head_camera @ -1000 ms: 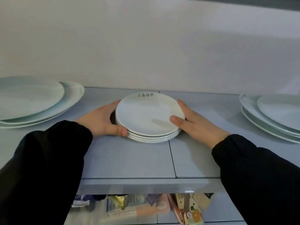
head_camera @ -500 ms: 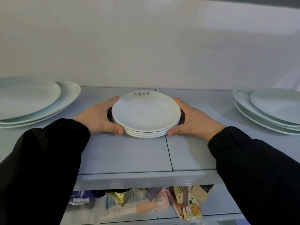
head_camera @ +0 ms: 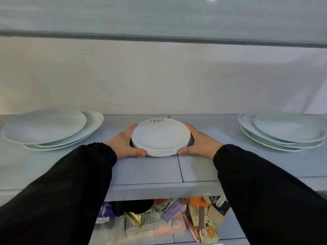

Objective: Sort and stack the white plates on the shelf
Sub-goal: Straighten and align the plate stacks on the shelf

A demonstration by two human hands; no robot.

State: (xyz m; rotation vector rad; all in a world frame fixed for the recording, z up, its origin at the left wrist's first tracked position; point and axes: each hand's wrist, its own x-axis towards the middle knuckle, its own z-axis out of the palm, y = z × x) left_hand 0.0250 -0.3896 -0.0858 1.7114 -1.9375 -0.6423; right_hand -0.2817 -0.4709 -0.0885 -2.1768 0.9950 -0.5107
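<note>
A stack of several small white plates (head_camera: 160, 137), with grey characters on the far rim of the top one, rests in the middle of the grey shelf (head_camera: 146, 171). My left hand (head_camera: 123, 141) cups the stack's left side, thumb at the front edge. My right hand (head_camera: 199, 141) cups its right side the same way. Larger white plates (head_camera: 47, 128) lie loosely overlapped at the shelf's left, and another loose pile of large plates (head_camera: 284, 129) lies at the right.
A pale wall closes the back of the shelf, and a second board runs overhead. Below the shelf's front edge, a lower level holds several colourful packets and boxes (head_camera: 178, 220).
My right thumb slid off the top plate to the stack's side, so both hands now clasp its edges. The view has tilted up and pulled back; the stack sits deeper on the shelf.
</note>
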